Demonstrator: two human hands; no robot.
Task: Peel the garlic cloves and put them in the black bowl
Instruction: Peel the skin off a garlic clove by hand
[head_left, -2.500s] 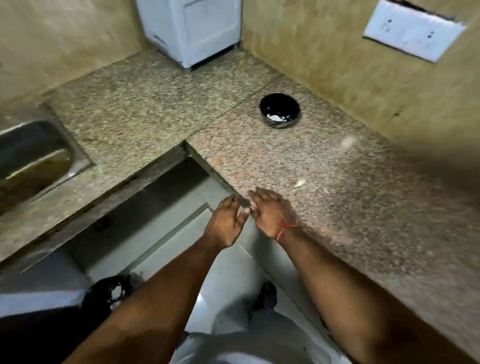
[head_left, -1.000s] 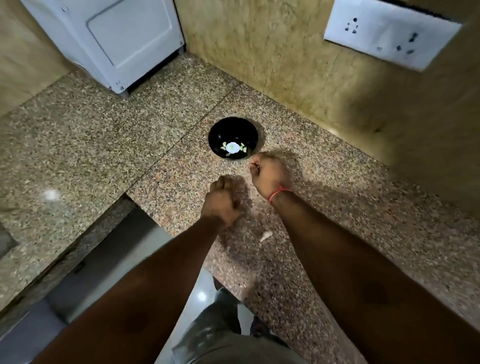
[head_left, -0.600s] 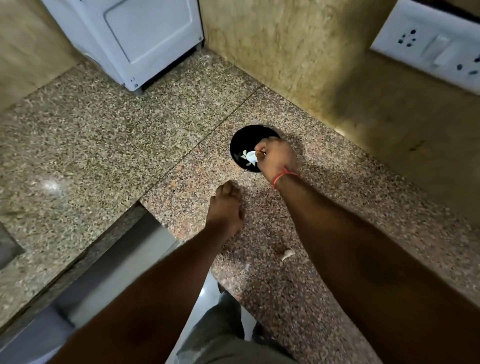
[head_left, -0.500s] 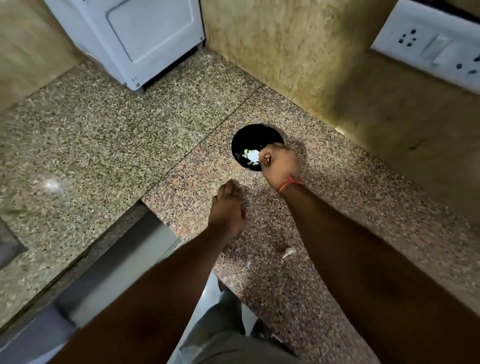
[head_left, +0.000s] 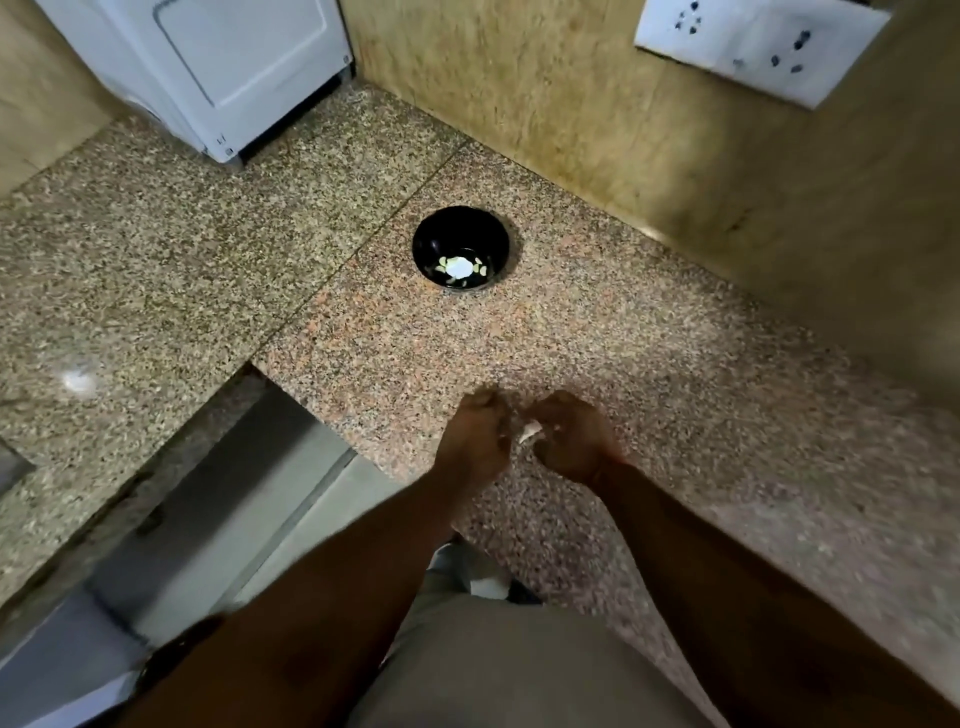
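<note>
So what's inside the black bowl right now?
The round black bowl holds a few pale peeled garlic cloves around a bright white spot at the bottom, possibly glare or a print. An exact count isn't clear, and nothing covers the bowl.

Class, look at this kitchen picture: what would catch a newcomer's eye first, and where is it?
The black bowl stands out on the speckled granite counter, with pale peeled garlic cloves at its bottom. Nearer the counter's edge, the left hand and right hand meet around a whitish garlic clove.
</note>
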